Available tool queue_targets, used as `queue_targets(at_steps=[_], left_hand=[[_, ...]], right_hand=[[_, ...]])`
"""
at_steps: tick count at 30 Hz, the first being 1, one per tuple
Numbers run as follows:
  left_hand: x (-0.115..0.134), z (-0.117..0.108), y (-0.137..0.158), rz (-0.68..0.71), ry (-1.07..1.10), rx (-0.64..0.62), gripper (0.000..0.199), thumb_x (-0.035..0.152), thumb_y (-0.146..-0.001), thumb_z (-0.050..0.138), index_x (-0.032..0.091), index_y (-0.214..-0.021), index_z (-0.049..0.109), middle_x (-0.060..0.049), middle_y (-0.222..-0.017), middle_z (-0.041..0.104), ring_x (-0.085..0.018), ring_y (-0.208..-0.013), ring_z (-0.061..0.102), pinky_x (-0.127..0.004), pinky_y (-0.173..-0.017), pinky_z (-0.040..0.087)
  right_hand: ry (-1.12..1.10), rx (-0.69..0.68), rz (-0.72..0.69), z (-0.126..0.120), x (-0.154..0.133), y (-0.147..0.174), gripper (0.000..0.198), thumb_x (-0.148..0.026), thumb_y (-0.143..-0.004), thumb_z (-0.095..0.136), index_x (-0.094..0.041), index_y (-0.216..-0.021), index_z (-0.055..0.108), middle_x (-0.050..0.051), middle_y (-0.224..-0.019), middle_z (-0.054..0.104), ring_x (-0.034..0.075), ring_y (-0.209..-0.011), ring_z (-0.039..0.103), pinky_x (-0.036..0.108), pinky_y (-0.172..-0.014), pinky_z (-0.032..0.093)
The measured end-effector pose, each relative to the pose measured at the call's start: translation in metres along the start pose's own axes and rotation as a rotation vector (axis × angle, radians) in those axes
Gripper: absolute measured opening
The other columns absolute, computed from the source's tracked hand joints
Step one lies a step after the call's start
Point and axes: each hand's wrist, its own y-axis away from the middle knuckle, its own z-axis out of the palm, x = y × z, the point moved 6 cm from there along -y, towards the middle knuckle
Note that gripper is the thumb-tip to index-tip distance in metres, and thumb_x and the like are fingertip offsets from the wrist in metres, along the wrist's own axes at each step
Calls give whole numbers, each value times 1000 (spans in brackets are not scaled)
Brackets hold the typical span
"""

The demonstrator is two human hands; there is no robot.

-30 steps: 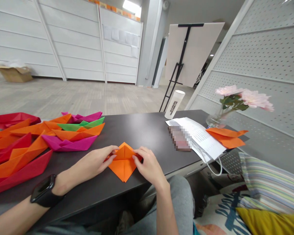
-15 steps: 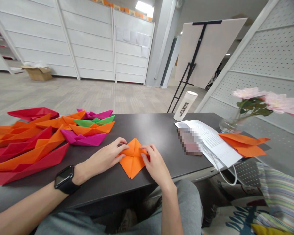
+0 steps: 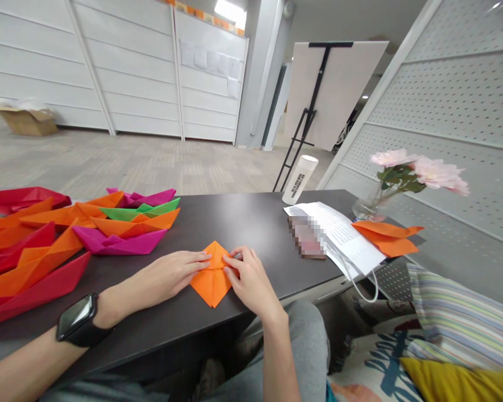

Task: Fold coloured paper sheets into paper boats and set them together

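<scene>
A folded orange paper (image 3: 212, 289) lies diamond-shaped on the dark table, creased down and across its middle. My left hand (image 3: 171, 272) rests on its left side, fingers stretched out flat and close together. At the right corner, the thumb and bent fingers of my right hand (image 3: 250, 279) pinch the paper's edge. Both side corners are partly covered by my fingers. To the left stand several folded paper boats in rows, among them a magenta boat (image 3: 119, 241), a green boat (image 3: 141, 211) and a red boat (image 3: 46, 287).
A white cylinder (image 3: 300, 180) stands at the table's far edge. Right of it are printed sheets (image 3: 352, 245) with a white cord (image 3: 366, 301), a pixelated item (image 3: 307, 237), loose orange paper (image 3: 388, 240) and a glass vase (image 3: 365, 209) of pink flowers. Cushions (image 3: 465, 312) lie lower right.
My left hand's fingers have flattened onto the paper from a curled grip. My right fingers have closed in on the right corner. The whole view has shifted, moving the scene left.
</scene>
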Motion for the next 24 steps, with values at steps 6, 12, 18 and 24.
queue_targets(at_steps=[6, 12, 18, 24], left_hand=[[-2, 1, 2, -20, 40, -11, 35, 22, -97, 52, 26, -129, 64, -4, -139, 62, -21, -125, 61, -36, -109, 47], [-11, 12, 6, -40, 66, -10, 37, 20, -96, 52, 27, -130, 64, -4, -140, 61, -21, -127, 60, -37, -110, 46], [-9, 9, 4, -49, 69, -18, 37, 20, -95, 53, 27, -130, 64, -3, -140, 61, -21, -127, 60, -37, -111, 46], [-12, 12, 6, -52, 75, -11, 37, 21, -96, 53, 28, -131, 63, -3, -141, 61, -21, -127, 59, -37, -112, 45]], right_hand=[[-176, 66, 55, -48, 29, 22, 32, -22, -96, 51, -24, -125, 64, 7, -115, 63, 20, -107, 61, 33, -94, 49], [99, 711, 621, -122, 134, 89, 41, -30, -93, 45, -16, -128, 57, 7, -89, 66, 24, -78, 61, 38, -77, 46], [390, 535, 618, -106, 158, 87, 41, -21, -89, 40, -15, -124, 61, 9, -88, 59, 27, -85, 57, 37, -77, 41], [521, 416, 669, -102, 156, 84, 43, -16, -92, 37, -21, -125, 64, 11, -94, 58, 27, -88, 56, 35, -72, 37]])
